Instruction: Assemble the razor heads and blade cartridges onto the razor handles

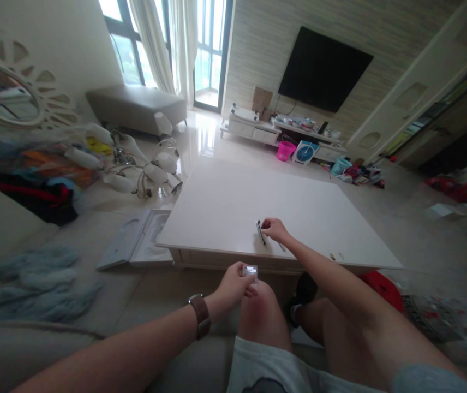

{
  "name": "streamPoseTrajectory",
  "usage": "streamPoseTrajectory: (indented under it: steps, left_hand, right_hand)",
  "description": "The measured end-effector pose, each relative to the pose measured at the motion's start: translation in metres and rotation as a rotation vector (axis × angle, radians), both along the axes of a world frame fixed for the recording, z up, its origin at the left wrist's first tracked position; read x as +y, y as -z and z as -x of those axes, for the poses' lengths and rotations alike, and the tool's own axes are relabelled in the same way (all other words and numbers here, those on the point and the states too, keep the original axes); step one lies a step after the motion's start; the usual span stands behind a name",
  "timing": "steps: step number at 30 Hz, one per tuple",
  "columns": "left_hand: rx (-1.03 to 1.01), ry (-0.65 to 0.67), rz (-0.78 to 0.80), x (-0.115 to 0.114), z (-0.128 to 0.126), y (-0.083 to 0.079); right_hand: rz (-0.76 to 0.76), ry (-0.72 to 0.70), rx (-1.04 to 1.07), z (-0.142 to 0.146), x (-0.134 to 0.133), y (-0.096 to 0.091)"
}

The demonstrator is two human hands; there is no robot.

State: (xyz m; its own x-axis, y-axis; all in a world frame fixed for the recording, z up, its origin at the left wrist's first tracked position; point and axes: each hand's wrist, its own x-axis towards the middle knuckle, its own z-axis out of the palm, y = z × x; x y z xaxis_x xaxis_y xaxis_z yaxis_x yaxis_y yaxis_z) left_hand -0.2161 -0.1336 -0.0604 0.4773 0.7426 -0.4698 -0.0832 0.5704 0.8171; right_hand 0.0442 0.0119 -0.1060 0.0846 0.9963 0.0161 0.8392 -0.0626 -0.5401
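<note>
My left hand (239, 284) is closed on a small clear plastic case (251, 271), held just above my knee, in front of the table's near edge. What the case contains is too small to tell. Over the near part of the white table (225, 213), my right hand (273, 229) pinches a narrow dark strip-like item with a pale edge (261, 233). It stands tilted, its lower end close to the tabletop; I cannot make out its exact kind. Just below that hand lies a small thin pale piece (282, 246).
Two tiny items, one of them a brown piece (332, 256), lie near the table's front right edge. An open white box (135, 240) leans by its left side. Beyond it stands a chandelier (143, 166) on the floor. A red round object (383, 289) sits at the right.
</note>
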Motion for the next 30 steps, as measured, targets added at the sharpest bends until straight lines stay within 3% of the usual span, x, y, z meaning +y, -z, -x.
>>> streamPoseTrajectory:
  steps: [4,7,11,17,23,26,30]
  left_hand:
    - [0.019,-0.001,0.0,0.006,0.0,-0.006]
    - [0.033,-0.064,0.012,0.011,0.0,-0.011]
    - [0.061,-0.135,0.065,0.014,0.001,-0.013]
    - [0.085,-0.129,0.136,0.01,0.0,-0.012]
    - [0.077,-0.15,0.126,0.005,0.002,-0.008]
    - [0.08,-0.187,0.092,0.005,0.003,-0.012]
    - [0.034,-0.291,0.019,0.008,0.005,-0.023]
  right_hand:
    - [-0.038,-0.135,0.008,0.069,0.009,0.019]
    - [-0.052,-0.2,0.011,0.101,0.013,0.033]
    - [-0.073,-0.228,0.007,0.118,0.017,0.041]
    - [-0.112,-0.271,-0.022,0.121,0.009,0.031]
    - [-0.186,-0.248,0.005,0.125,-0.001,-0.001]
    - [-0.228,-0.245,0.078,0.125,-0.018,-0.036]
    - [-0.311,-0.231,0.32,0.118,-0.06,-0.088]
